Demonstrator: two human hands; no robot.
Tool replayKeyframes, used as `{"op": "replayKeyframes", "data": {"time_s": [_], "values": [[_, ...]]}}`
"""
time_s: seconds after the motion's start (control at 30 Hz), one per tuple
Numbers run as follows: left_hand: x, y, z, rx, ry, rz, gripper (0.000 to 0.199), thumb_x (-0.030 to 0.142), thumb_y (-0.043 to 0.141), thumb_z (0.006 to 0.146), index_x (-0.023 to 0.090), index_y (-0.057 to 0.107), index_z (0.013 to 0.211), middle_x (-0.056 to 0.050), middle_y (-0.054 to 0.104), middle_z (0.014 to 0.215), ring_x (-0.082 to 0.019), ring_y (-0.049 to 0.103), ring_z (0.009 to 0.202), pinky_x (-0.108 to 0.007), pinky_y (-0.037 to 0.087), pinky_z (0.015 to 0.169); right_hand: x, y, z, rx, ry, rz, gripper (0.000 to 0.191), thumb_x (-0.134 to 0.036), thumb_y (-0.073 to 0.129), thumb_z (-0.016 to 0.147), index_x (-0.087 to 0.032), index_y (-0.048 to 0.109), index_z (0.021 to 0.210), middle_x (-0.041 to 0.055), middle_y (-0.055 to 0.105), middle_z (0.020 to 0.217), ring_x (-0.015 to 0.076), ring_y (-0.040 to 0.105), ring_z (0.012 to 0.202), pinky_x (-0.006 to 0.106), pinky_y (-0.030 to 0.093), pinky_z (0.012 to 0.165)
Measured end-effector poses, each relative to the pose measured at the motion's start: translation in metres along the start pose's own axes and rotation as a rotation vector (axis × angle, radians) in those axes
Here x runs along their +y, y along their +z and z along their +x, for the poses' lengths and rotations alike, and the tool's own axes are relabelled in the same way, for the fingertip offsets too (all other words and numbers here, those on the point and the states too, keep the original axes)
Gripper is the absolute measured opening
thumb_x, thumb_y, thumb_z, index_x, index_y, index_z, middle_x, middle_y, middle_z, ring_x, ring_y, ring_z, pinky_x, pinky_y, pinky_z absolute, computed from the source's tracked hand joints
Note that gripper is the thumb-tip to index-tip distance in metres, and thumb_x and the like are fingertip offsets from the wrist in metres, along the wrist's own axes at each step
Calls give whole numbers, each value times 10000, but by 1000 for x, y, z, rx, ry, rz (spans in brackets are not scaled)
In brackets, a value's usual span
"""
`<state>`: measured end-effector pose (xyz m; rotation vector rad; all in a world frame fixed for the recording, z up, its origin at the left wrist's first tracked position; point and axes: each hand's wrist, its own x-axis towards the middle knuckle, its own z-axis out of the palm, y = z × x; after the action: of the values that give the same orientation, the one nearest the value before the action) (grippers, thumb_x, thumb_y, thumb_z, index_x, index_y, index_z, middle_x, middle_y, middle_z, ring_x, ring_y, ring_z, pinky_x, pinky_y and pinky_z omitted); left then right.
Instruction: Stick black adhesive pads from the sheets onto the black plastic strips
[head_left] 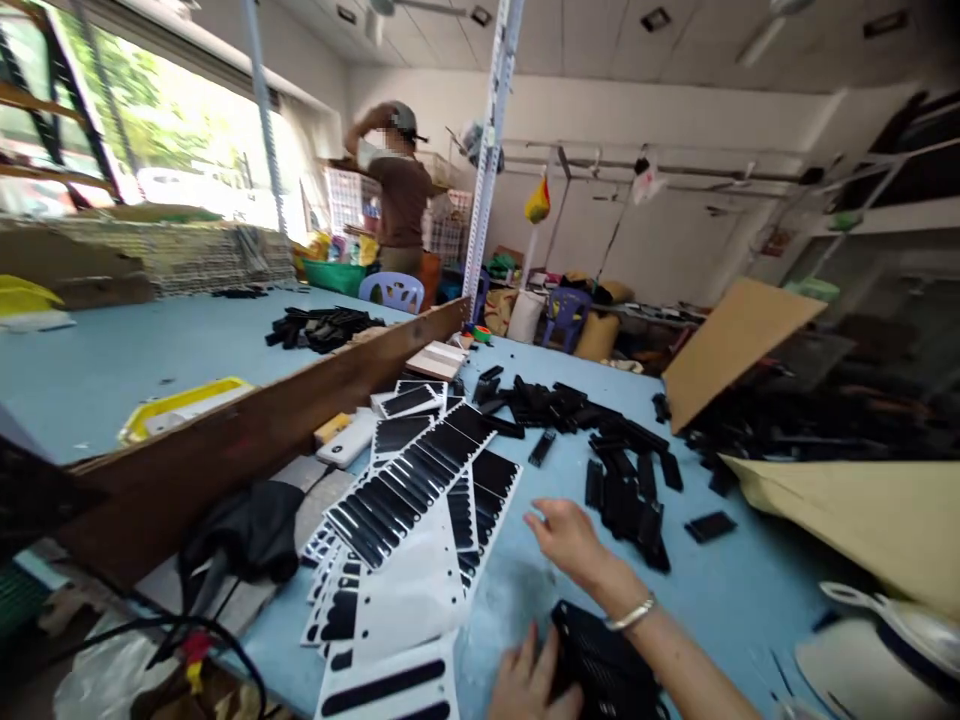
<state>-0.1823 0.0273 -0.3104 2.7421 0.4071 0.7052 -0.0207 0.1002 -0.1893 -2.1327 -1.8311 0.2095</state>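
My left hand [531,682], blurred at the bottom edge, has its fingers apart beside a black ribbed piece [600,655] and touches its left side. Over the blue table, my right hand [571,545] is raised with fingers curled together, a metal bangle [631,612] on the wrist. Whether anything small sits between its fingertips is too blurred to tell. To its left lie white sheets with black adhesive strips [412,485], overlapping in a fanned pile. Right of this hand spreads a loose heap of small black rectangular parts [626,490].
A wooden board [277,435] divides the table along the left. By it lie a white device [349,440] and dark cloth [247,530] with cables. On the right are a cardboard sheet [735,350] and a white round container [877,660]. Another person [401,200] stands far back.
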Motion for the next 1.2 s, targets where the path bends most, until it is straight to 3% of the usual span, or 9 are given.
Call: {"op": "replayKeyframes", "data": {"time_s": [0.07, 0.13, 0.2, 0.33, 0.43, 0.57, 0.8, 1.03, 1.2], "values": [[7, -5, 0, 64, 24, 91, 293, 276, 621, 864, 185, 650, 1141, -226, 581, 1327, -434, 581, 1175, -534, 569, 787, 34, -20, -45, 68, 39, 22, 278, -295, 514, 931, -147, 742, 995, 95, 744, 788, 210, 680, 742, 280, 453, 713], [14, -18, 1, 83, -47, 88, 389, 133, 526, 871, 212, 606, 1243, -202, 517, 1419, -399, 524, 1266, -578, 513, 904, 63, -35, -96, 122, 105, 28, 307, -308, 490, 944, -149, 735, 1039, 96, 745, 843, 198, 671, 757, 276, 455, 724], [15, -29, 6, 16, -48, 51, 399, 127, 472, 899, 229, 608, 1259, -190, 510, 1433, -402, 479, 1311, -581, 496, 926, 85, -39, -147, 172, 156, 39, 312, -311, 483, 946, -146, 737, 1019, 97, 741, 867, 191, 666, 753, 270, 461, 710], [4, -36, 12, -50, -25, 53, 436, 108, 421, 919, 242, 597, 1294, -182, 525, 1424, -394, 495, 1303, -554, 515, 907, 102, -20, -227, 336, 129, 127, 314, -282, 477, 935, -131, 733, 834, 76, 690, 684, 176, 624, 589, 264, 446, 575], [-1, -35, 11, -72, 7, 98, 459, 101, 414, 919, 259, 582, 1316, -168, 543, 1411, -377, 510, 1294, -530, 526, 901, 101, 3, -257, 376, 129, 190, 298, -251, 470, 943, -142, 709, 803, 52, 643, 622, 166, 593, 539, 256, 423, 522], [-6, -37, 10, -77, 33, 141, 466, 94, 419, 909, 258, 583, 1313, -155, 568, 1389, -365, 519, 1288, -510, 525, 896, 92, 20, -266, 399, 81, 225, 289, -211, 444, 960, -155, 679, 801, 49, 618, 632, 170, 588, 560, 270, 424, 546], [-20, -32, 4, -52, 16, 176, 626, 0, 416, 784, 260, 570, 1333, -152, 535, 1420, -394, 463, 1326, -540, 495, 901, 81, 23, -253, 412, -27, 196, 256, -137, 420, 966, -146, 667, 899, 43, 593, 640, 173, 571, 562, 284, 395, 539], [-21, -30, 2, -41, 32, 135, 642, -7, 372, 755, 225, 567, 1321, -131, 642, 1308, -352, 612, 1188, -486, 581, 794, 74, 24, -238, 433, -104, 132, 235, -111, 427, 963, -132, 657, 920, 47, 567, 646, 180, 540, 555, 297, 369, 522], [-16, -38, 7, -66, 49, 124, 615, 10, 381, 770, 220, 571, 1317, -125, 639, 1306, -356, 619, 1174, -494, 603, 772, 72, 28, -235, 415, -109, 117, 229, -119, 424, 964, -130, 652, 944, 60, 574, 677, 196, 550, 586, 305, 391, 529]]}}
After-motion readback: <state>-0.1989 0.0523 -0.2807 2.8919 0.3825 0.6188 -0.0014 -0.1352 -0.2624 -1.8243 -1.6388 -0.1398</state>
